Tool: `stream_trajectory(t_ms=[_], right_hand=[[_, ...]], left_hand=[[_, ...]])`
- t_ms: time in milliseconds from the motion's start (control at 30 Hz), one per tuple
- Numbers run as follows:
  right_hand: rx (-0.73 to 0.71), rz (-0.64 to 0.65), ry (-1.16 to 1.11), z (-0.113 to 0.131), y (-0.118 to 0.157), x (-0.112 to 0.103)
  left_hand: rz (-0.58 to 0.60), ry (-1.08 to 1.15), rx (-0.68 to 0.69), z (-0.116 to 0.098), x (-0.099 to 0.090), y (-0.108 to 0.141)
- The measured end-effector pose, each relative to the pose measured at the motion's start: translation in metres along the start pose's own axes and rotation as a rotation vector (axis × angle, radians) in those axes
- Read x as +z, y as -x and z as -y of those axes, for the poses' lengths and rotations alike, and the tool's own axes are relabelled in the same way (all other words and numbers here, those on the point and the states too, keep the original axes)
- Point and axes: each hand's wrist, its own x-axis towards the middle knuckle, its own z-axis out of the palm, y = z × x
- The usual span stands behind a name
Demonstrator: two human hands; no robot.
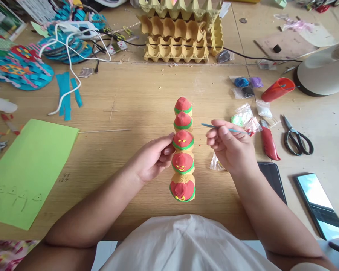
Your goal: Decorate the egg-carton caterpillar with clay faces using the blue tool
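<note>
A strip of egg carton cups (183, 162) stands out in front of me, each cup topped with red clay and ringed with green. Small yellow clay bits sit on the three nearest cups, like faces. My left hand (158, 156) grips the strip from its left side, around the middle cup; some fingers are hidden behind it. Between the thumb and fingers of my right hand (231, 143) is a thin blue modelling tool (209, 125), its tip pointing left, apart from the strip. Below that hand lies a small clear bag (215, 162).
Egg cartons (176, 51) are stacked at the back. On the right lie bags of clay (241, 82), a red cup (278, 89), a red utility knife (269, 143), scissors (296, 137) and two phones (320, 203). Green paper (36, 158) and a white cable (69, 56) are on the left.
</note>
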Motion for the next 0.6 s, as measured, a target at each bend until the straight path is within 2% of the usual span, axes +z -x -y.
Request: stream_trajectory(t_ms=[100, 267, 367, 467, 600], right_hand=[[-0.040, 0.006, -0.017, 0.004, 0.002, 0.002], [-0.017, 0.157, -0.006, 0.002, 0.009, 0.007], [-0.017, 0.196, -0.002, -0.001, 0.011, 0.008], [-0.015, 0.209, 0.026, -0.001, 0.011, 0.009], [-0.067, 0.155, 0.094, 0.003, 0.010, 0.011]], left_hand=[[0.008, -0.001, -0.007, 0.000, 0.001, 0.001], [0.022, -0.019, -0.009, 0.002, 0.001, 0.002], [0.028, -0.027, -0.009, 0.003, 0.002, 0.003], [0.032, -0.040, -0.016, 0.003, 0.005, 0.005], [0.042, -0.048, -0.023, 0.001, 0.007, 0.007]])
